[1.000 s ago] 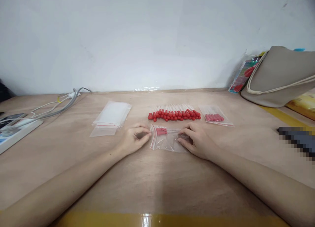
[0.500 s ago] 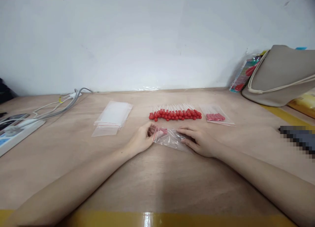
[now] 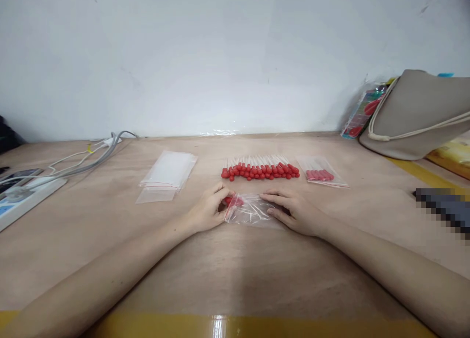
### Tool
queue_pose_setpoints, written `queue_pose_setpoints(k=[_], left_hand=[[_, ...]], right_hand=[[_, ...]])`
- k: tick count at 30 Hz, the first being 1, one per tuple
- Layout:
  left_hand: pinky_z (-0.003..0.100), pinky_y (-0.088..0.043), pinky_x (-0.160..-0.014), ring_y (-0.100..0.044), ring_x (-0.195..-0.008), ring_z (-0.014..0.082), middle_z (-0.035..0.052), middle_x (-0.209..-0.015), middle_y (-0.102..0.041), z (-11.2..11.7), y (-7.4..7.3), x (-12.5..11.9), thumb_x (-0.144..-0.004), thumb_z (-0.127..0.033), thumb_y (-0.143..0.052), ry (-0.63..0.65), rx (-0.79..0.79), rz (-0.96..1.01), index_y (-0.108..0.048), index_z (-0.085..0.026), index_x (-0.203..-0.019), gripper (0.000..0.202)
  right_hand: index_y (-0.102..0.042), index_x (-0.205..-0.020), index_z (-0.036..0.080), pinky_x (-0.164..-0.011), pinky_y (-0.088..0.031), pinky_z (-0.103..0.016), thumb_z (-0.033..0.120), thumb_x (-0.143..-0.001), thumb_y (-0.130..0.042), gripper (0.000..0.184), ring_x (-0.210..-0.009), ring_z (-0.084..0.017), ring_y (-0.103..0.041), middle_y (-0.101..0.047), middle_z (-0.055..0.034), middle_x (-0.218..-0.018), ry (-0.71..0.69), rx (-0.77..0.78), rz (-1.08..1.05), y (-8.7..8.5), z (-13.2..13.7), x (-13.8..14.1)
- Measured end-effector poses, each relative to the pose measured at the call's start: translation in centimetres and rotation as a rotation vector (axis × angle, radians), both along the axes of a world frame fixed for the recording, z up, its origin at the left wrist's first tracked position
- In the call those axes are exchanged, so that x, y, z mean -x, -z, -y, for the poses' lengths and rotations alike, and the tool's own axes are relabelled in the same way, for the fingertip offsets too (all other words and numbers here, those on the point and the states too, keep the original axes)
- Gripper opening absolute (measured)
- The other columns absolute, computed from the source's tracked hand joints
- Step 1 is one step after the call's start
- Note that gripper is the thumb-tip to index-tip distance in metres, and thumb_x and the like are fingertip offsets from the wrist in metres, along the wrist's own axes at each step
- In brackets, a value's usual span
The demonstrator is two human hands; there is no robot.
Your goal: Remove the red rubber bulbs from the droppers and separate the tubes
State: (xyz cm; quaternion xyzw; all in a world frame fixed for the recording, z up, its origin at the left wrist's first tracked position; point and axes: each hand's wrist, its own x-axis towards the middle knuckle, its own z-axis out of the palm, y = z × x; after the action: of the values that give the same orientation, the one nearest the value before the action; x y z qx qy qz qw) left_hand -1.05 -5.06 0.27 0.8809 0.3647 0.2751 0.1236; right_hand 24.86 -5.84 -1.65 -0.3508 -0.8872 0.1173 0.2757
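A clear zip bag [image 3: 253, 212] lies on the wooden table between my hands, its red-lined mouth facing left. At that mouth, my left hand [image 3: 210, 208] has its fingers curled round red-tipped sticks [image 3: 235, 201]; the red ends show partly inside the bag and the fingers hide some of them. My right hand [image 3: 293, 210] rests on the bag's right end, thumb and fingers stretched out and apart. Just beyond the hands lies a row of red-tipped white sticks [image 3: 260, 169]. To its right is a filled zip bag [image 3: 321, 171] with several such sticks.
Flat zip bags [image 3: 169, 169] lie stacked to the left. A power strip [image 3: 33, 198] with cables is at the far left. On the right are a grey drawstring bag [image 3: 422, 113], a colourful package [image 3: 362, 113] and a dark pixelated object [image 3: 444, 208]. A wall stands behind.
My left hand has shifted slightly left and nearer, its thumb no longer visible inside the bag. The red ends now sit closer to the bag's mouth. My right hand has barely moved.
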Motion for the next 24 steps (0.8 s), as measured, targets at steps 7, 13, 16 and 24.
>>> queue_pose_setpoints(k=[7,13,16,24], left_hand=[[0.025,-0.052,-0.064,-0.059,-0.074,0.0135,0.0066,-0.088,-0.06,-0.2,-0.3,1.1,-0.075,-0.03,-0.062,0.027,0.151,0.16,-0.063,-0.016,-0.087,0.019],[0.035,-0.056,-0.074,-0.067,-0.077,0.0206,0.008,-0.083,-0.07,-2.4,-2.3,4.2,-0.064,-0.031,-0.072,-0.127,0.484,0.397,-0.066,-0.014,-0.085,0.028],[0.037,-0.057,-0.073,-0.068,-0.075,0.0226,0.0075,-0.078,-0.071,-3.3,-5.4,6.4,-0.062,-0.035,-0.074,-0.194,0.409,0.38,-0.068,-0.015,-0.084,0.03],[0.034,-0.054,-0.084,-0.067,-0.083,0.0174,0.003,-0.088,-0.07,-3.4,-8.8,6.4,-0.074,-0.026,-0.065,-0.34,-0.335,0.478,-0.067,-0.02,-0.092,0.019]], right_hand=[[-0.055,-0.118,0.021,-0.089,-0.045,-0.037,0.03,-0.086,-0.049,0.034,-0.102,-0.02,-0.055,-0.058,-0.0088,-0.113,0.006,-0.01,-0.006,-0.1,0.0,0.1],[-0.059,-0.113,0.019,-0.09,-0.045,-0.035,0.031,-0.086,-0.048,0.031,-0.103,-0.019,-0.054,-0.058,-0.0092,-0.112,0.012,-0.009,-0.009,0.0,-0.1,0.0],[-0.059,-0.113,0.018,-0.089,-0.046,-0.035,0.03,-0.086,-0.048,0.031,-0.103,-0.019,-0.054,-0.058,-0.0092,-0.112,0.008,-0.01,-0.01,0.1,-0.1,-0.1],[-0.058,-0.113,0.021,-0.089,-0.046,-0.038,0.029,-0.085,-0.049,0.03,-0.102,-0.02,-0.055,-0.058,-0.0091,-0.112,0.013,-0.017,-0.009,0.1,-0.1,0.0]])
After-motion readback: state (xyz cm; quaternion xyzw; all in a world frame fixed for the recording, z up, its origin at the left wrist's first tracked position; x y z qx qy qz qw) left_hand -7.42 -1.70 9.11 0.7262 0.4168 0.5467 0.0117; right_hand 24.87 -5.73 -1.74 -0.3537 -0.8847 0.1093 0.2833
